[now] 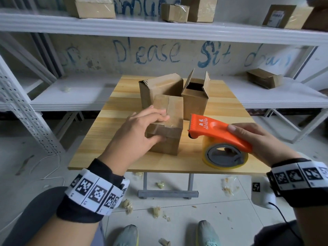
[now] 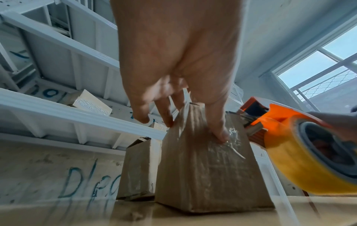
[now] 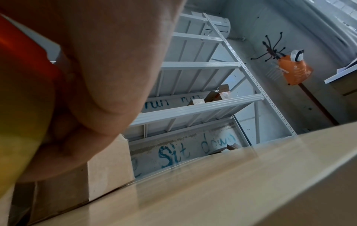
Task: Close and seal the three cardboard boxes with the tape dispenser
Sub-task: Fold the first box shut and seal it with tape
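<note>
Head view: from above and behind both hands, facing forward and down over the tabletop (image 1: 177, 162) toward the shelves (image 1: 159, 29). Left wrist view: close under the left hand (image 2: 173, 61), looking along its fingers at the box (image 2: 208, 175) in its grip, dispenser (image 2: 301, 152) to the side. Right wrist view: low over the tabletop (image 3: 231, 191), mostly blocked by the right hand (image 3: 108, 76), facing up to the shelves (image 3: 193, 108). All three share the lettered wall.

A pale wooden table (image 1: 229, 107) stood before white metal shelving (image 1: 159, 29) that carried several cardboard cartons (image 1: 200, 9). Behind it, the rough grey wall (image 1: 99, 55) bore blue handwriting reading "Please Sit down" (image 1: 177, 52). Crumpled tape scraps (image 1: 157, 211) littered the tiled floor (image 1: 221, 206), and daylight came through a window (image 2: 316, 64).
</note>
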A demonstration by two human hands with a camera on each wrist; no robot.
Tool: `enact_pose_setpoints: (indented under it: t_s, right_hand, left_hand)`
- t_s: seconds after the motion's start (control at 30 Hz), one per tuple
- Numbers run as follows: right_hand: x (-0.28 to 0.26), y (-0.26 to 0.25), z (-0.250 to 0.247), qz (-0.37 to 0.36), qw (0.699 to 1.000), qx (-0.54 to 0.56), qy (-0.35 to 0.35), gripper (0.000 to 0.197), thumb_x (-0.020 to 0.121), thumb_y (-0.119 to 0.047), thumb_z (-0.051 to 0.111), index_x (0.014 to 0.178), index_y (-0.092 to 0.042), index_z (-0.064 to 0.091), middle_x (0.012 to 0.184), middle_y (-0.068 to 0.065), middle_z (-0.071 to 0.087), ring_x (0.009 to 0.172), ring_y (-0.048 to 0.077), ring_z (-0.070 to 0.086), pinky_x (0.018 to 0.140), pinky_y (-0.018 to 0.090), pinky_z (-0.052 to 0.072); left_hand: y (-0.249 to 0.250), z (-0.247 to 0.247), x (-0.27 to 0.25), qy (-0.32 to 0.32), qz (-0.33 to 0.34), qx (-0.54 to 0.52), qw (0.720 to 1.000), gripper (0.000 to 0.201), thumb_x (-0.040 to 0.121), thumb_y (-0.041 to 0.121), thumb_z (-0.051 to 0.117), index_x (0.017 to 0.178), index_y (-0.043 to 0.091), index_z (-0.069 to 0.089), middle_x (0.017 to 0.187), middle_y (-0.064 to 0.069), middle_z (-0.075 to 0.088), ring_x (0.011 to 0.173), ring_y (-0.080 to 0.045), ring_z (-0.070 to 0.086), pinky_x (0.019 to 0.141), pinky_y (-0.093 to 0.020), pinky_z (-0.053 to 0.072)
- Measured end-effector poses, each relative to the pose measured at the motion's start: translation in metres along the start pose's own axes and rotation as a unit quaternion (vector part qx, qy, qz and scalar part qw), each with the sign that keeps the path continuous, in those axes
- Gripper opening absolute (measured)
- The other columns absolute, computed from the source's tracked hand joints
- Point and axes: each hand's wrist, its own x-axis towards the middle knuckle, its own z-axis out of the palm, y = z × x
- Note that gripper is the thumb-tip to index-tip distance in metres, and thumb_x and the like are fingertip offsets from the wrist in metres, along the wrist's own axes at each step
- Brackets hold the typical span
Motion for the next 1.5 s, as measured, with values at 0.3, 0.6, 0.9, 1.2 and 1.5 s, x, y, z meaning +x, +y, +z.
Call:
enact_pose_setpoints:
  t_s: [0.3,0.6,0.9,1.2,1.5]
  right_hand:
    - [-0.005,-0.004,-0.014,0.025,0.999,-0.042,0.015,0.104,0.064,-0.076,0.074,0.091,0.022,0.053,0.079,0.042,0.047,0.072,0.033,0.048,0.074,0.048,0.031]
    - [-0.01,-0.004,-0.031,0.041,0.993,-0.107,0.03,0.106,0.06,-0.081,0.071,0.093,0.019,0.058,0.082,0.045,0.05,0.067,0.035,0.051,0.071,0.049,0.036]
    - [-0.006,-0.006,-0.032,0.057,0.989,-0.135,0.037,0.103,0.058,-0.081,0.071,0.086,0.018,0.058,0.074,0.04,0.051,0.062,0.031,0.049,0.069,0.047,0.037]
    - [0.015,-0.024,0.005,0.046,0.965,-0.26,-0.006,0.054,0.089,-0.047,0.066,0.051,-0.011,0.056,0.051,0.002,0.048,0.049,0.016,0.044,0.053,0.025,0.036]
    - [0.037,-0.046,0.016,-0.008,0.953,-0.302,-0.003,0.03,0.083,-0.048,0.072,0.074,-0.02,0.071,0.07,0.003,0.066,0.06,0.015,0.056,0.062,0.032,0.044]
  left_hand:
    - [-0.005,-0.004,0.001,-0.011,-0.003,-0.016,1.0,0.052,0.077,0.019,0.083,0.125,0.03,0.066,0.141,0.024,0.053,0.141,0.004,0.037,0.116,-0.014,0.024]
    - [-0.004,-0.005,0.0,-0.012,-0.017,-0.016,1.0,0.051,0.079,0.02,0.082,0.127,0.032,0.065,0.142,0.026,0.052,0.141,0.003,0.037,0.119,-0.025,0.028]
    - [-0.006,-0.006,-0.001,-0.01,-0.021,-0.023,0.999,0.052,0.079,0.019,0.083,0.126,0.032,0.066,0.14,0.026,0.053,0.14,0.006,0.037,0.118,-0.021,0.028]
    - [0.0,0.0,0.001,-0.002,-0.034,-0.037,0.999,0.048,0.08,0.014,0.082,0.121,0.032,0.065,0.138,0.023,0.054,0.143,0.002,0.035,0.117,-0.012,0.021]
    - [0.001,0.001,0.001,-0.014,-0.045,-0.031,0.998,0.043,0.082,0.013,0.08,0.12,0.027,0.064,0.141,0.021,0.052,0.145,-0.001,0.032,0.122,-0.031,0.027]
